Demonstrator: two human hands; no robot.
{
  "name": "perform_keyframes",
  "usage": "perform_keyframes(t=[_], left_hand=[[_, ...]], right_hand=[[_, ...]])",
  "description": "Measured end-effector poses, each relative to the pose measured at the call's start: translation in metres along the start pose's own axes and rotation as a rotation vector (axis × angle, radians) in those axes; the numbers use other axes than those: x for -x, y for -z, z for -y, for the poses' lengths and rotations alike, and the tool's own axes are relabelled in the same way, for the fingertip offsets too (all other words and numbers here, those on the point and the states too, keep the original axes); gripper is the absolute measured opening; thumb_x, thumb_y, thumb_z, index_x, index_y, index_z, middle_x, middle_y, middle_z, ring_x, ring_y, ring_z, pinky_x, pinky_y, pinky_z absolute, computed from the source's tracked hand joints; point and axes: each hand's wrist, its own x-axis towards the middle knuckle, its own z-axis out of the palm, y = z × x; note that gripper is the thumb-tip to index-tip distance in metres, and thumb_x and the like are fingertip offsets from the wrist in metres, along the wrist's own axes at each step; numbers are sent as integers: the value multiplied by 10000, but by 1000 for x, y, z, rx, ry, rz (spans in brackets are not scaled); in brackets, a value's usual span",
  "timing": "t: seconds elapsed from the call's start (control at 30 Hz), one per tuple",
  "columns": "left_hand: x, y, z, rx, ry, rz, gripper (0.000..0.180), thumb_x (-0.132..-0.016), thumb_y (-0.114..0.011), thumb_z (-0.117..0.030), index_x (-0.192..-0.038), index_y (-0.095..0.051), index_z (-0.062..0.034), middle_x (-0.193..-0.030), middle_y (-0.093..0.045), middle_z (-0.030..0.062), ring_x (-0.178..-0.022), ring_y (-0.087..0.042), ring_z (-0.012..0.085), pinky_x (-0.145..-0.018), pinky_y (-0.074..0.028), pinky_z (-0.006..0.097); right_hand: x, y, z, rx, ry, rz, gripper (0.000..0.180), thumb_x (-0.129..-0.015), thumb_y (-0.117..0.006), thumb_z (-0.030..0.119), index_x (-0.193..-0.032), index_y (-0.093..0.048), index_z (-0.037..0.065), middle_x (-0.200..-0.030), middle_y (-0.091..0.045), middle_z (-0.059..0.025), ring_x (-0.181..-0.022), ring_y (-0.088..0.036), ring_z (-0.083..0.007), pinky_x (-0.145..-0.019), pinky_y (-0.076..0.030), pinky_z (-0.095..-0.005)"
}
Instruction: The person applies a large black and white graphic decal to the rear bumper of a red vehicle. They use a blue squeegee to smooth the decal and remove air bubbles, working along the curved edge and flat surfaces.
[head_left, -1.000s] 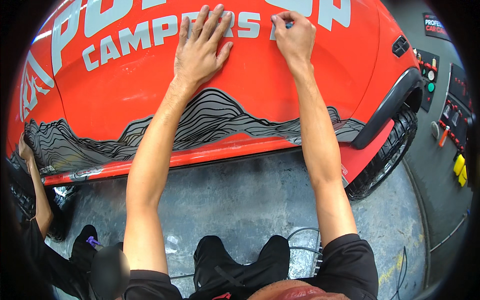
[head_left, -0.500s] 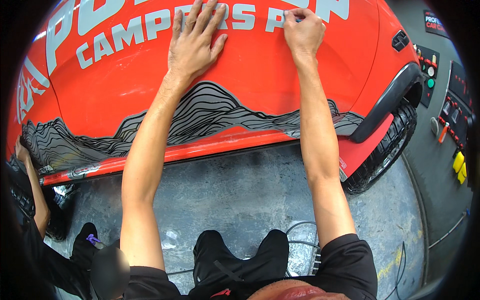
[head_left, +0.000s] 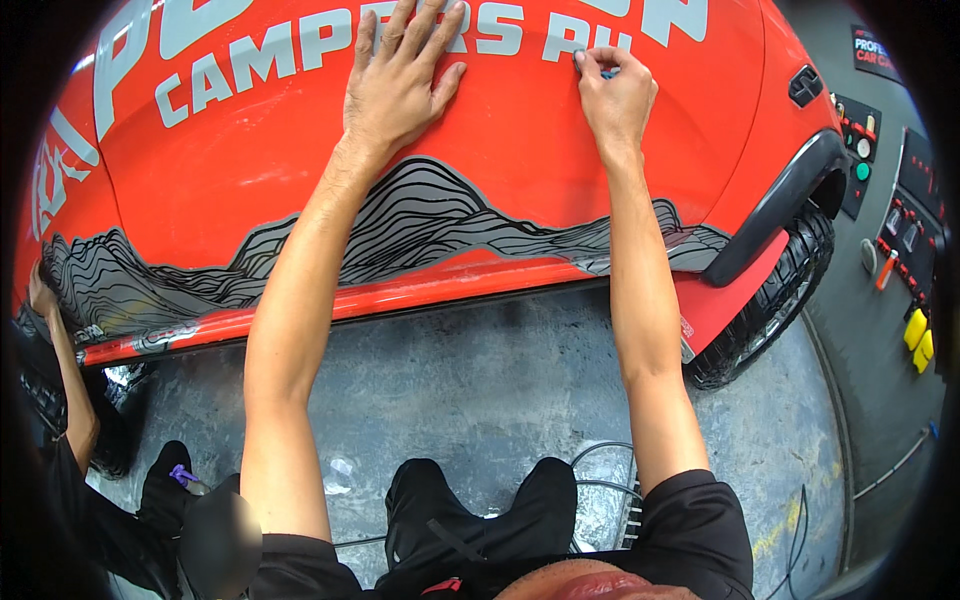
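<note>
My left hand (head_left: 402,95) lies flat on the red car door (head_left: 520,120), fingers spread, covering part of the light grey lettering (head_left: 285,50). To its right, my right hand (head_left: 622,100) is closed in a pinch, its fingertips at the lower edge of the letters. A little bit of something blue (head_left: 608,74) shows between those fingers; the rest is hidden, so its kind is unclear. Below both hands, a grey decal with black wavy lines (head_left: 420,215) runs along the bottom of the door.
A black wheel arch (head_left: 780,205) and a tyre (head_left: 775,310) are at the right. Another person's arm (head_left: 70,370) touches the car's lower side at far left. Cables (head_left: 800,540) lie on the grey floor (head_left: 480,380). Tools hang on the wall (head_left: 870,330) at right.
My right hand has come slightly down and right, uncovering more of the lettering. The left hand stays flat on the door, with a small shift in the view.
</note>
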Motion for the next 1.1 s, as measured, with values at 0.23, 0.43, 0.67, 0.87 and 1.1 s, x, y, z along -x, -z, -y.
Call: perform_keyframes(t=[0.23, 0.43, 0.67, 0.87, 1.1], left_hand=[[1, 1, 1, 56, -6, -13, 677, -1025, -583, -361, -1627, -459, -79, -1739, -341, 139, -1654, -191, 332, -1357, -34, 556], [1, -1, 2, 52, -8, -27, 677, -1023, -585, -359, -1625, -459, -76, -1734, -348, 145, -1649, -202, 344, -1355, -45, 562], [0, 1, 0, 76, 0, 0, 687, -1022, -581, -364, -1633, -448, -79, -1734, -346, 150, -1651, -195, 349, -1353, -38, 572], [2, -1, 1, 88, 0, -1, 690, -1021, -583, -361, -1636, -444, -80, -1733, -351, 150, -1651, -196, 349, -1352, -41, 576], [2, 1, 1, 65, -3, -18, 693, -1019, -589, -357, -1638, -442, -82, -1730, -357, 149, -1650, -204, 341, -1354, -42, 571]], right_hand=[[-12, -4, 9, -55, 22, -65, 178, -930, -818, 207, -925, -813, 29, -808, -790, -104, -761, -760, -240, -737, -592, -405], [-21, 2, 4, -13, -16, -45, 165, -914, -815, 192, -924, -813, 27, -822, -790, -114, -758, -759, -258, -741, -592, -415], [-18, 3, 4, 7, 73, -38, 155, -903, -812, 183, -927, -813, 29, -820, -785, -120, -759, -755, -289, -741, -591, -429], [-20, 3, 10, 39, 96, -30, 167, -912, -800, 202, -947, -824, 40, -859, -798, -122, -786, -762, -291, -762, -594, -439], [-28, 2, 11, 27, 53, -6, 152, -906, -798, 210, -933, -837, 65, -848, -794, -120, -787, -762, -292, -765, -596, -443]])
